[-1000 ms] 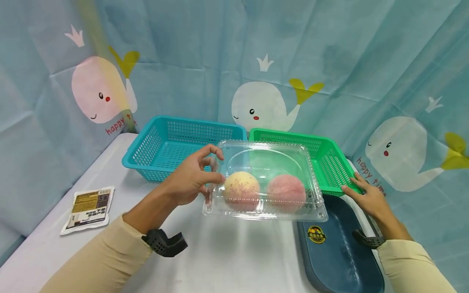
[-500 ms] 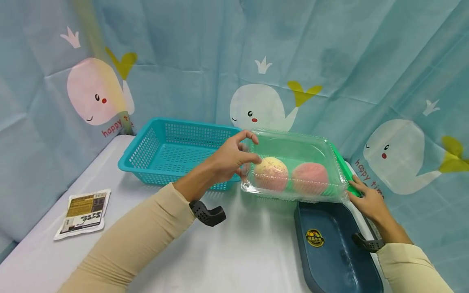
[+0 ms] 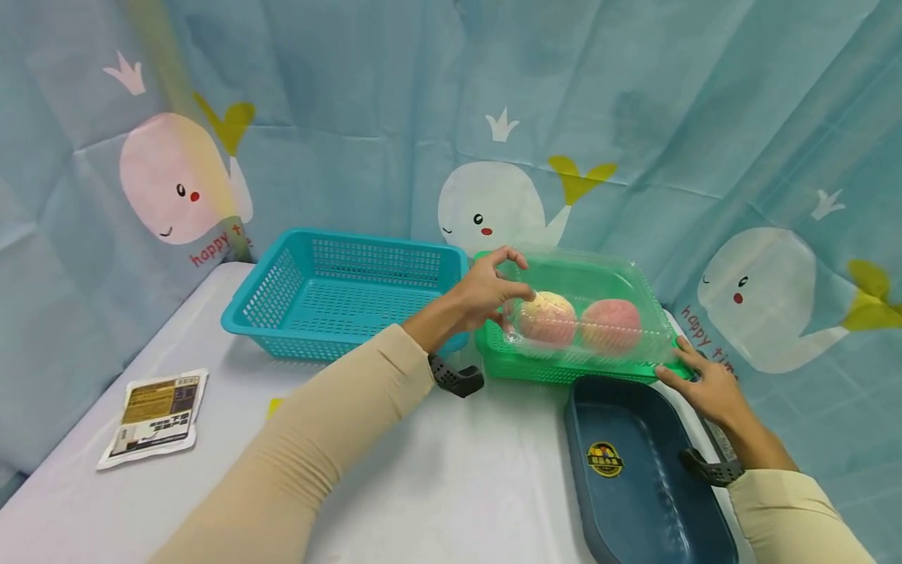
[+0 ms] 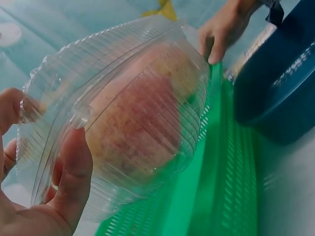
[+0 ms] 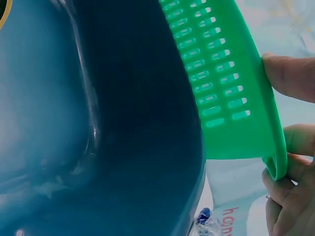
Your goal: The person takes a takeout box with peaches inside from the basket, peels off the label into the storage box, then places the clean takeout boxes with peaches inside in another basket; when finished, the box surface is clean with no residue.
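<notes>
My left hand (image 3: 486,294) pinches the left edge of a clear plastic clamshell box (image 3: 585,270), held slightly tilted over the green basket (image 3: 535,370). Inside lie two round, peach-like pieces: a cream one with pink speckles (image 3: 548,321) and a pinker one (image 3: 611,325). The left wrist view shows the thumb (image 4: 76,157) on one side of the box's rim and fingers on the other. At the basket's right end, my right hand (image 3: 708,388) grips the rim; the right wrist view shows thumb and fingers around the green edge (image 5: 278,147).
Left of the green basket stands a turquoise basket (image 3: 271,342). A dark blue tub (image 3: 641,486) with a round sticker is in front at right. A printed packet (image 3: 156,415) lies at far left, and a small yellow thing (image 3: 274,406) shows beside the left sleeve. A patterned curtain (image 3: 338,172) hangs behind.
My left hand has carried the clamshell box right and back, from in front of the baskets to over the green one. The right hand keeps its place on the green rim.
</notes>
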`<state>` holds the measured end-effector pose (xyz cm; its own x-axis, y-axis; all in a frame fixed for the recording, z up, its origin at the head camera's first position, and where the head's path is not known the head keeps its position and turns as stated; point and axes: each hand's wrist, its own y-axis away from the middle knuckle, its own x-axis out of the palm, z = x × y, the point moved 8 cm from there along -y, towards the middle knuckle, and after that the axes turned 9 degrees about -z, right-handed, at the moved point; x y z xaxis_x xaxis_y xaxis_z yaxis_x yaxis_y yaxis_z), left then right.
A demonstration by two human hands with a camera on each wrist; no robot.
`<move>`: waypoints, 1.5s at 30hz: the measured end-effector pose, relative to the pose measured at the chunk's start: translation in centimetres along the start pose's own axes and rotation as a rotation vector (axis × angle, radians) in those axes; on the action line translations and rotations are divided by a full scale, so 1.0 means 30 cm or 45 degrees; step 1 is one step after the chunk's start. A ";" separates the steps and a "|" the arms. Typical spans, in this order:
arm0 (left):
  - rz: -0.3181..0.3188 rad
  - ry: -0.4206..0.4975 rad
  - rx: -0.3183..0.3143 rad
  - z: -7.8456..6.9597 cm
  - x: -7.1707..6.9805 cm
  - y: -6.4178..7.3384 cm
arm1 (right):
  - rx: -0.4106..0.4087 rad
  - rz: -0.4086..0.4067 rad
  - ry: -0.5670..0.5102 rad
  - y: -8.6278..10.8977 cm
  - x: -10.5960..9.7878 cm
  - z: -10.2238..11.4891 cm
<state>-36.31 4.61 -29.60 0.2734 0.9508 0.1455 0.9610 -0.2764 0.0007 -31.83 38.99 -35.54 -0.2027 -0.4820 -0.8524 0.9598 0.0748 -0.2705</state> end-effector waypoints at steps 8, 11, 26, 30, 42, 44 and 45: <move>-0.050 0.045 -0.024 0.071 0.017 -0.080 | -0.009 0.031 0.007 0.004 -0.003 0.010; -0.063 0.061 -0.048 0.105 0.022 -0.101 | -0.025 0.025 0.014 0.002 -0.006 0.011; -0.118 -0.061 -0.148 0.219 0.035 -0.161 | -0.013 0.079 0.017 -0.007 -0.003 0.022; -0.120 -0.124 -0.174 0.230 0.042 -0.169 | -0.006 0.077 0.012 -0.006 -0.004 0.024; -0.196 -0.259 -0.196 0.242 0.056 -0.150 | -0.025 0.057 0.026 -0.002 -0.005 0.017; -0.181 -0.277 -0.199 0.244 0.062 -0.146 | -0.023 0.064 0.017 0.000 -0.006 0.016; -0.163 -0.285 -0.204 0.246 0.067 -0.145 | -0.023 0.065 0.014 0.001 -0.006 0.015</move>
<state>-39.63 8.74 -36.61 0.1694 0.9817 -0.0873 0.9745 -0.1537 0.1634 -31.67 38.69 -35.18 -0.1556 -0.4674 -0.8703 0.9653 0.1152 -0.2345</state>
